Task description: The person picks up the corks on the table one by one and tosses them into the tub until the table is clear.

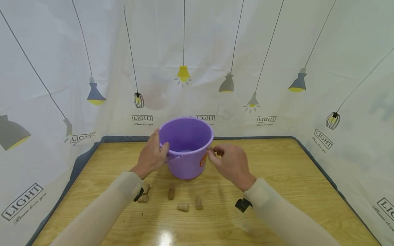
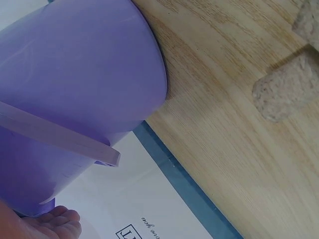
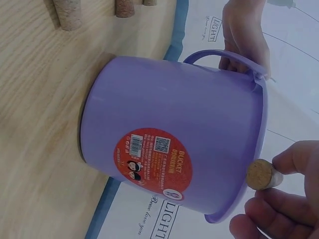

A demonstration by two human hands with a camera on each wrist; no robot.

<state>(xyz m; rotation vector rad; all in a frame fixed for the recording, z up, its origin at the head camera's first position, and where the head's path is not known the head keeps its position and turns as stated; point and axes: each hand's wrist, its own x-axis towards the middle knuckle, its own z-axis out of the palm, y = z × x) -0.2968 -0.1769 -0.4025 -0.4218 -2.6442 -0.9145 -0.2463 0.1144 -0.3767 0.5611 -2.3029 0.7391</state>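
Observation:
A purple bucket (image 1: 186, 165) stands on the table toward the back, its mouth tilted a little toward me. My left hand (image 1: 153, 153) grips its rim at the left, thumb at the near side and fingers out of sight beyond it. Between thumb and fingers my right hand (image 1: 232, 164) pinches a cork (image 3: 260, 175), just outside the bucket's right rim. A red round label (image 3: 154, 162) is on the bucket's side, below that cork. The bucket's handle (image 2: 55, 132) hangs down along its left side.
Several corks lie on the table (image 1: 264, 218) in front of the bucket, among them a pale one (image 1: 183, 207), a darker one (image 1: 171, 194) and one near the left sleeve (image 1: 143, 198). A white sheet printed with lamps (image 1: 197, 44) surrounds the table at the back and sides.

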